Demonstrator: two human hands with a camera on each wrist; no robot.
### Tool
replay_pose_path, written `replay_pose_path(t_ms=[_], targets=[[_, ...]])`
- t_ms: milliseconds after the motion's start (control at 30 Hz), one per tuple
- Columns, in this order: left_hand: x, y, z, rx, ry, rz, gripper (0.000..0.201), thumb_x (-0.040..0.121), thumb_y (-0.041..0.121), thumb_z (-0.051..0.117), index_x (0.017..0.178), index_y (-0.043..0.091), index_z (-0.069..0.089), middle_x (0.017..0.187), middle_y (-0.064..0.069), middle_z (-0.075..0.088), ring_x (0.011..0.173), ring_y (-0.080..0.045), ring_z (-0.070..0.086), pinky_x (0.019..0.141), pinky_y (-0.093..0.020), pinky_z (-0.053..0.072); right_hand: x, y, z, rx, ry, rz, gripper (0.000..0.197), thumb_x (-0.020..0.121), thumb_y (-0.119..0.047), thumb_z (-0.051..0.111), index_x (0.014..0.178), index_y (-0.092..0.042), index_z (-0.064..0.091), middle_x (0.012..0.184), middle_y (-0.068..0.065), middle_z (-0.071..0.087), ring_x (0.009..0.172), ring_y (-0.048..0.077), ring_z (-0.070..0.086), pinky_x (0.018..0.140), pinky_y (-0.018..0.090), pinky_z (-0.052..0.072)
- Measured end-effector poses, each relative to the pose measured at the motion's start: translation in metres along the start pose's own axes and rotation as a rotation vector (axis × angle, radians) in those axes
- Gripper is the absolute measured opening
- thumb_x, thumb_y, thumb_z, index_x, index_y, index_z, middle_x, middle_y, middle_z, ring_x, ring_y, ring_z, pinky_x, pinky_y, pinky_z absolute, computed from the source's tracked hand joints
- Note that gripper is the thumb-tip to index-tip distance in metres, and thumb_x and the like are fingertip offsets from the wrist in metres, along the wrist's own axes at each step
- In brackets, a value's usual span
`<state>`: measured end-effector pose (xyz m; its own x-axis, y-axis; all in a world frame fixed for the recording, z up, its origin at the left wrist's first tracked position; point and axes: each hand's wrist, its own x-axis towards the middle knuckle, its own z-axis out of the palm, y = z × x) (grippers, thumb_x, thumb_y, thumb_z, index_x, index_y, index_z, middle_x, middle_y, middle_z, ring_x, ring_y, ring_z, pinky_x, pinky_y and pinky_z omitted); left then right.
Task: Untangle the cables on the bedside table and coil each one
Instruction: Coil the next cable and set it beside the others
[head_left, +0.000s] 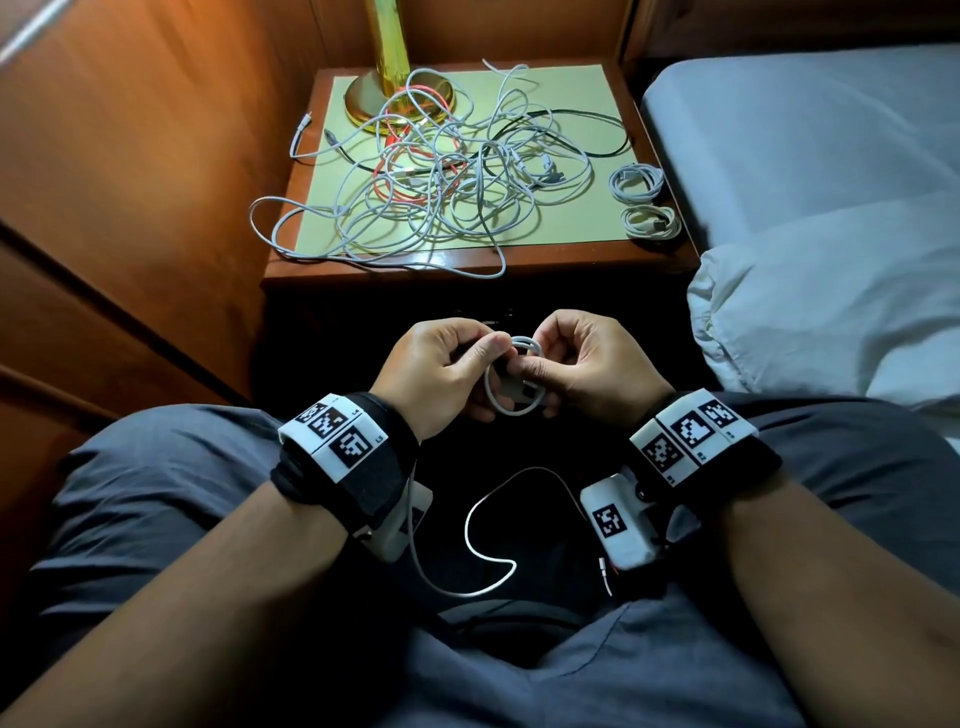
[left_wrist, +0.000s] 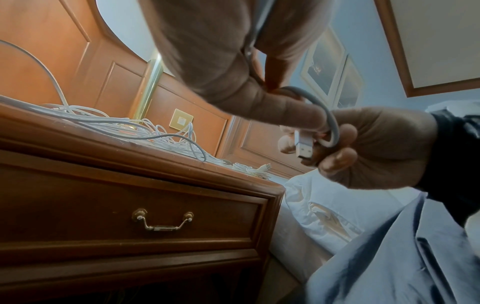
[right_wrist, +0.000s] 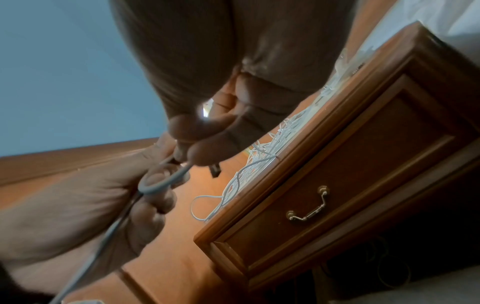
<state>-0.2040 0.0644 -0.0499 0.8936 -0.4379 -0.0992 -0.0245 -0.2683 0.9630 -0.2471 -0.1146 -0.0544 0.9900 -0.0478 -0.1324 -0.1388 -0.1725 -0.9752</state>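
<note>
Over the lap, short of the table (head_left: 467, 262), the left hand (head_left: 441, 366) and right hand (head_left: 592, 364) both pinch a half-wound white cable (head_left: 511, 384), its tail (head_left: 483, 540) dangling, so the next move likely feeds in that slack.

Two coiled cables (head_left: 644, 200) – one lamp (head_left: 389, 78), two hands (head_left: 514, 364).
</note>
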Motion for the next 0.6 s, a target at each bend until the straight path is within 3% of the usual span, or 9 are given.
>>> replay_pose_path(t_ms=[100, 267, 433, 600], targets=[[0.001, -0.001, -0.002, 0.011, 0.027, 0.032, 0.02, 0.098, 0.024, 0.062, 0.087, 0.01, 0.073, 0.074, -0.015, 0.071, 0.061, -0.029, 0.073, 0.056, -0.041, 0.061, 0.002, 0.001, -0.002, -0.007, 0.001, -0.006, 0.022, 0.084, -0.007, 0.078, 0.086, 0.002, 0.058, 0.065, 0.011, 0.06, 0.048, 0.019, 0.06, 0.043, 0.027, 0.049], [0.002, 0.003, -0.005, 0.018, 0.026, 0.074, 0.017, 0.099, 0.02, 0.06, 0.093, 0.008, 0.071, 0.07, -0.008, 0.07, 0.068, -0.023, 0.075, 0.059, -0.039, 0.062, 0.001, -0.003, -0.006, 0.071, -0.035, -0.004, 0.021, 0.087, -0.005, 0.074, 0.094, 0.008, 0.059, 0.072, 0.017, 0.064, 0.059, 0.024, 0.062, 0.047, 0.027, 0.052], [0.003, 0.001, -0.006, 0.007, 0.018, 0.123, 0.016, 0.1, 0.018, 0.058, 0.089, 0.02, 0.069, 0.066, -0.008, 0.07, 0.066, -0.026, 0.072, 0.061, -0.039, 0.062, 0.003, -0.006, -0.012, -0.019, -0.039, -0.045, 0.018, 0.079, -0.013, 0.083, 0.083, -0.008, 0.066, 0.065, 0.012, 0.064, 0.051, 0.023, 0.059, 0.045, 0.027, 0.048], [0.006, 0.0, -0.006, 0.004, 0.026, 0.16, 0.017, 0.1, 0.017, 0.058, 0.088, 0.019, 0.07, 0.063, -0.006, 0.064, 0.061, -0.021, 0.068, 0.059, -0.037, 0.06, 0.003, -0.006, -0.013, -0.106, -0.041, -0.055, 0.017, 0.078, -0.022, 0.085, 0.079, -0.01, 0.072, 0.061, 0.002, 0.066, 0.046, 0.015, 0.057, 0.046, 0.025, 0.045]])
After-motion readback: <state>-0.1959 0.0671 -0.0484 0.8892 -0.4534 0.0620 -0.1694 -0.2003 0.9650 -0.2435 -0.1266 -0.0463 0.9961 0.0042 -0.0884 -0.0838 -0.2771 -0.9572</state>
